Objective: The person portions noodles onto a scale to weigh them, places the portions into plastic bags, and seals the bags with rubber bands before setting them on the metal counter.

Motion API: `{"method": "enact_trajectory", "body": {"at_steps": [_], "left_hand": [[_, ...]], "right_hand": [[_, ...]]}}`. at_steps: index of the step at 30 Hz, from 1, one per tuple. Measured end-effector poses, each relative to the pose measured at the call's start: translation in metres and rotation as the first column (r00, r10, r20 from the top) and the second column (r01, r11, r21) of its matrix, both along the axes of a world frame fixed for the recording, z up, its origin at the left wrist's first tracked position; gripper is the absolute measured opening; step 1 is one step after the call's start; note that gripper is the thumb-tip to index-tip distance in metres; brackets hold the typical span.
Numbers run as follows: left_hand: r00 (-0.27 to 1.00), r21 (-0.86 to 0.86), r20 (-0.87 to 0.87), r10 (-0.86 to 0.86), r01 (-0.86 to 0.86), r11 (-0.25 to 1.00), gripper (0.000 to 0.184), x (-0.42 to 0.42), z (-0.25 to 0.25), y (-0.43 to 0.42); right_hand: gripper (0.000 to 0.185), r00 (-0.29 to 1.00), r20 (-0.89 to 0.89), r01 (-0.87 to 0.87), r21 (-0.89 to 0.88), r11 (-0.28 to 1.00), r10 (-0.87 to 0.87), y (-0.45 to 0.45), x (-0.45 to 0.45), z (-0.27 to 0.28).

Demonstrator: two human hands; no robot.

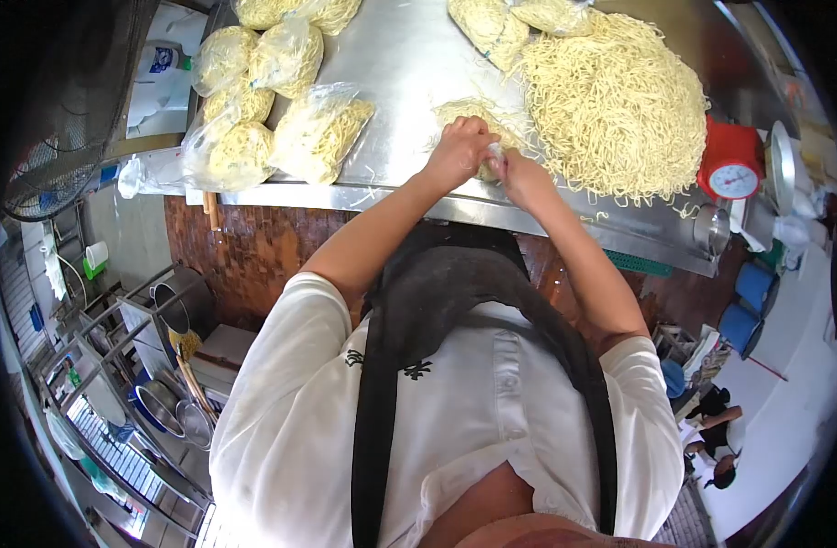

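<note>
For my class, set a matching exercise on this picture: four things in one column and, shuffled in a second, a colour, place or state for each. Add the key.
Column 1
1. Loose noodles
2. Scale
3. Noodle bag at front centre
4. Apron

Column 2
A. Red, with a white dial
B. Black, worn over a white shirt
C. Heaped on the metal table
D. Held at its near end by the left hand and right hand

Pairs: 1-C, 2-A, 3-D, 4-B
</note>
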State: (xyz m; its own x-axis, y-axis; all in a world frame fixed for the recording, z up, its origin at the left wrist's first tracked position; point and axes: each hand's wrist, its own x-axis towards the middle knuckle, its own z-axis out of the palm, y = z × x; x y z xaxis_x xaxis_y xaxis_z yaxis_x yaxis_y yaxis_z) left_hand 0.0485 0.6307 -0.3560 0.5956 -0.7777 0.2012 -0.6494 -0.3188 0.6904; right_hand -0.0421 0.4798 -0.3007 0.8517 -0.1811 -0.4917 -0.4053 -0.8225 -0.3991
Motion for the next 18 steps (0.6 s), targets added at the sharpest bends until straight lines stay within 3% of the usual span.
{"method": "enact_trajectory", "body": {"at_steps": [2,5,8,12,13,14,15,16,17,18], "left_hand": [[1.000,0.017,0.003,-0.006,0.006,1.000,0.032,0.002,0.003,-0.001],[1.000,0.020,-0.011,-0.021,0.021,1.000,0.032,0.003,0.008,-0.001],[0.997,-0.025,-0.026,-0.068,0.067,0.997,0.033,0.003,0.013,0.001],[0.990,-0.017,0.005,-0.140,0.140,0.990,0.027,-0.013,0.013,0.002],[0.987,-0.104,0.021,-0.162,0.163,0.981,0.013,-0.010,0.012,0.000],[0.989,-0.103,0.026,-0.143,0.145,0.984,0.011,0.001,0.015,-0.010],[0.992,-0.097,0.021,-0.121,0.123,0.988,0.011,0.016,0.017,-0.024],[0.995,-0.091,0.016,-0.097,0.098,0.991,0.013,0.029,0.023,-0.038],[0.998,-0.207,0.059,-0.033,0.045,0.977,0.015,0.045,0.046,-0.056],[0.995,-0.320,0.094,0.033,-0.001,0.947,0.017,0.061,0.080,-0.073]], "right_hand": [[0.042,0.998,0.044,0.038,-0.068,0.997,-0.035,0.009,0.010,0.015],[0.039,0.997,0.066,-0.041,0.010,0.999,0.041,-0.003,0.021,-0.013],[0.033,0.983,0.183,-0.005,0.073,0.997,-0.009,-0.008,0.008,0.001],[0.028,0.949,0.222,0.083,0.507,0.858,-0.224,-0.001,-0.021,-0.006],[0.025,0.929,0.209,0.128,0.592,0.796,-0.305,-0.002,-0.018,-0.012],[0.022,0.905,0.187,0.166,0.673,0.721,-0.383,0.000,-0.011,-0.007],[0.021,0.908,0.206,0.200,0.551,0.810,-0.364,-0.012,0.001,0.000],[0.021,0.857,0.259,0.206,0.619,0.758,-0.445,-0.016,0.017,0.029],[0.023,0.855,0.321,0.195,0.528,0.826,-0.407,-0.033,0.038,0.037],[0.026,0.778,0.397,0.197,0.582,0.789,-0.487,-0.033,0.054,0.082]]}}
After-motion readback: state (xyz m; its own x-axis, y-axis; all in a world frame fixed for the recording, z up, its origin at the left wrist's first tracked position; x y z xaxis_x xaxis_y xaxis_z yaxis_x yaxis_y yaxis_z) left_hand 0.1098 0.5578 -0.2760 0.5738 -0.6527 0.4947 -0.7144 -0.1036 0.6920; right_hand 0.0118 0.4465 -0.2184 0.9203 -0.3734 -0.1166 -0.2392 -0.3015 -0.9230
